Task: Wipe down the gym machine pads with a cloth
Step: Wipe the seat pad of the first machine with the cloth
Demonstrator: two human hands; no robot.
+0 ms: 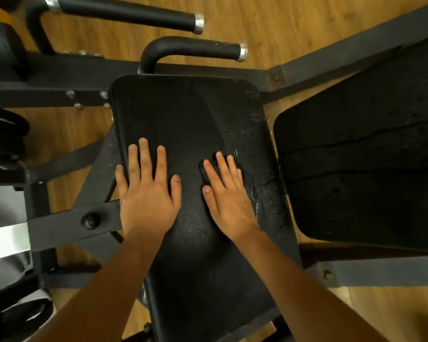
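A black textured seat pad of the gym machine fills the middle of the head view, with wet streaks along its right side. My left hand lies flat on the pad's left edge, fingers straight and spread. My right hand lies flat on the pad's right half, its straight fingers pressing on a small dark flat thing that looks like a folded black cloth; most of it is hidden under the fingers. A second black pad, cracked and pitted, stands to the right.
Two black foam-grip handles with metal end caps stick out beyond the seat pad. The grey steel frame with bolts runs along the left and under the pads. Wooden floor shows around the machine.
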